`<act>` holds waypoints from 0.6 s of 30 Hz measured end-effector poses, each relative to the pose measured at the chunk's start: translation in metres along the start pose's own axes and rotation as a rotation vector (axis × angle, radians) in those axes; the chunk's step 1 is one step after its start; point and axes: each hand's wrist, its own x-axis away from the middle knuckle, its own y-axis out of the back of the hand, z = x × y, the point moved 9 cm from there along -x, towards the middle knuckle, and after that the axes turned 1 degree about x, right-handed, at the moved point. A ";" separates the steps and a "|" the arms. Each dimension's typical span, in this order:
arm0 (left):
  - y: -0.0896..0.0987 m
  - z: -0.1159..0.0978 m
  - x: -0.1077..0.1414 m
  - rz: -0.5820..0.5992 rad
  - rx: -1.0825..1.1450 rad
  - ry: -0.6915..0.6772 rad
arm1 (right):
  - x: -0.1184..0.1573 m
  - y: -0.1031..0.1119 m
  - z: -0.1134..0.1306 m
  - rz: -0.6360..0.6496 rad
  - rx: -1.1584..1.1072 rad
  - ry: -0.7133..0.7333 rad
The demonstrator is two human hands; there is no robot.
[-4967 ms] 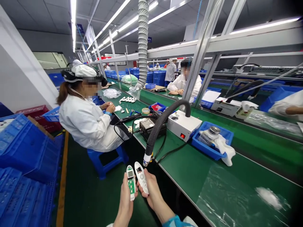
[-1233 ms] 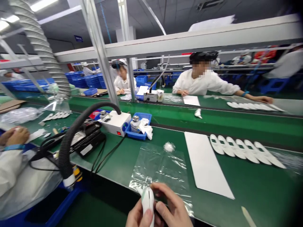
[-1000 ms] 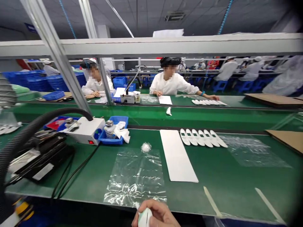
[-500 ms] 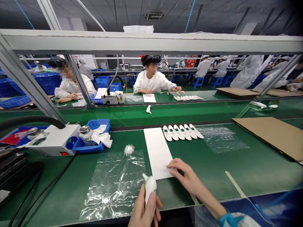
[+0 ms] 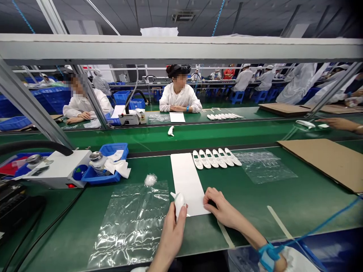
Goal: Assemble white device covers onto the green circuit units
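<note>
A white ear thermometer (image 5: 179,204) with a narrow pointed tip is gripped in my left hand (image 5: 173,230), its tip pointing up and to the left. The hand is over the right edge of a clear plastic sheet (image 5: 127,226). My right hand (image 5: 219,207), with a blue band on its wrist, is at the lower right edge of a long white sheet of paper (image 5: 185,177). Its fingers are curled together there; what they pinch, if anything, is hidden. Beyond the paper lies a row of several white oval shell pieces (image 5: 217,158) with dark windows.
At left stand a white machine (image 5: 61,170) with a hose and a blue tray (image 5: 102,177) with a metal-topped bottle. A crumpled clear ball (image 5: 150,180) lies behind the plastic sheet; cardboard (image 5: 326,162) lies at right. Another thermometer (image 5: 171,131) sits on the belt. Co-workers sit opposite.
My left hand has raised the thermometer slightly forward. My right fingers have curled in more at the paper's edge. Opposite, a co-worker has drawn an arm in; another person's hand has appeared at far right.
</note>
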 end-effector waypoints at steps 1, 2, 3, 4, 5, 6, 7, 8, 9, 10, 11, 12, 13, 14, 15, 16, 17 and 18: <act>0.000 0.000 0.000 -0.008 -0.003 0.002 | 0.001 0.002 -0.001 -0.022 -0.030 0.006; 0.001 -0.001 0.000 -0.017 -0.002 0.005 | 0.002 0.005 -0.001 -0.051 -0.083 0.011; 0.001 -0.001 0.000 -0.025 0.003 0.008 | 0.003 0.010 -0.002 -0.089 -0.151 0.010; 0.002 -0.002 0.000 -0.028 0.008 0.010 | 0.005 0.016 -0.002 -0.134 -0.223 0.001; 0.001 -0.004 0.000 -0.024 0.018 0.009 | 0.007 0.022 -0.001 -0.179 -0.289 -0.012; 0.001 -0.006 0.000 -0.009 0.034 0.013 | 0.010 0.028 0.002 -0.216 -0.339 -0.023; -0.001 -0.006 0.000 0.017 0.057 0.030 | 0.012 0.032 0.009 -0.243 -0.371 -0.029; -0.003 -0.005 0.002 0.049 0.090 0.063 | 0.014 0.035 0.019 -0.251 -0.390 -0.027; -0.005 -0.002 0.004 0.080 0.130 0.112 | 0.015 0.034 0.032 -0.236 -0.404 -0.016; -0.007 0.001 0.007 0.107 0.176 0.167 | 0.015 0.030 0.047 -0.196 -0.416 0.005; -0.007 0.006 0.010 0.122 0.227 0.225 | 0.016 0.023 0.064 -0.144 -0.429 0.028; -0.007 0.010 0.014 0.124 0.276 0.272 | 0.016 0.015 0.080 -0.084 -0.441 0.052; -0.006 0.014 0.017 0.119 0.319 0.305 | 0.015 0.005 0.095 -0.028 -0.446 0.072; -0.005 0.017 0.020 0.111 0.352 0.326 | 0.015 -0.003 0.107 0.015 -0.444 0.086; -0.004 0.019 0.023 0.106 0.373 0.343 | 0.014 -0.011 0.115 0.036 -0.435 0.091; -0.003 0.021 0.026 0.101 0.385 0.356 | 0.012 -0.017 0.121 0.038 -0.422 0.091; -0.001 0.023 0.029 0.094 0.387 0.367 | 0.010 -0.022 0.124 0.031 -0.405 0.089; 0.001 0.023 0.031 0.085 0.386 0.373 | 0.008 -0.025 0.125 0.021 -0.391 0.091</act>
